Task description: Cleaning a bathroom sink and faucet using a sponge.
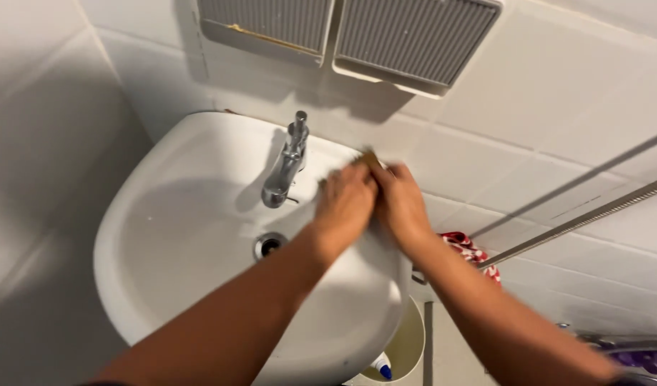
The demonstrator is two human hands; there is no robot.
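Over the right back corner of the sink (pixel 164 214), my left hand (pixel 345 204) and right hand (pixel 401 204) are pressed side by side, fingers curled down. A small yellowish-brown thing (pixel 370 159), probably a sponge or scrub pad, pokes out just past the fingertips of both hands, against the sink rim next to the tiled wall (pixel 528 129). Motion blur, so I can't tell which hand has the actual grip or how tight; both look mostly closed over it.

Left of my left hand: chrome tap (pixel 285 168), no water visible. Below that hand: the drain (pixel 270 244).

Right of my right wrist: red and white cloth (pixel 471 250). Below my forearms, under the sink edge, a round bin (pixel 407 350) with a small white bottle with a blue cap (pixel 380 367).

Progress, my read: scrubbing is at the back rim. Basin looks white and mostly clean, a few faint specks. No foam or rinse water showing, so I can't tell how much is left.
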